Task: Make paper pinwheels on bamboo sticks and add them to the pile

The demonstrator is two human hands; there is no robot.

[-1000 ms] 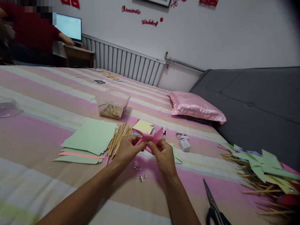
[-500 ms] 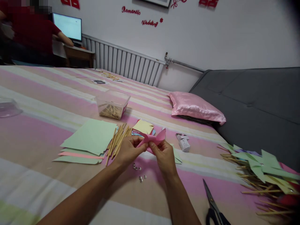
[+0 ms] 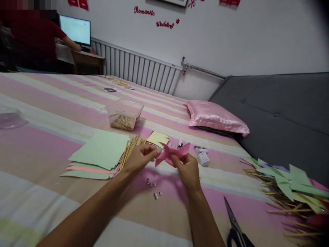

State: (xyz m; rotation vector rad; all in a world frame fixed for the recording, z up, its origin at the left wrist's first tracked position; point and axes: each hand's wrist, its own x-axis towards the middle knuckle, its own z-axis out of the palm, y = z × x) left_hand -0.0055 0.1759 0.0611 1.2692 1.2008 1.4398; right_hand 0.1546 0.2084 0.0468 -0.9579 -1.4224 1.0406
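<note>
We are pinching the pink paper (image 3: 171, 154) between both hands, left hand (image 3: 138, 159) and right hand (image 3: 187, 169) closed on it, holding it above the bed (image 3: 51, 192) near the sticks (image 3: 128, 152).

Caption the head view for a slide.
Both hands, left hand and right hand, fold pink paper above striped bedspread.

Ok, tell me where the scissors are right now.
The scissors lie on the striped bedsheet at the bottom right of the head view, just right of the right forearm and left of the pile of paper pinwheels.
</note>
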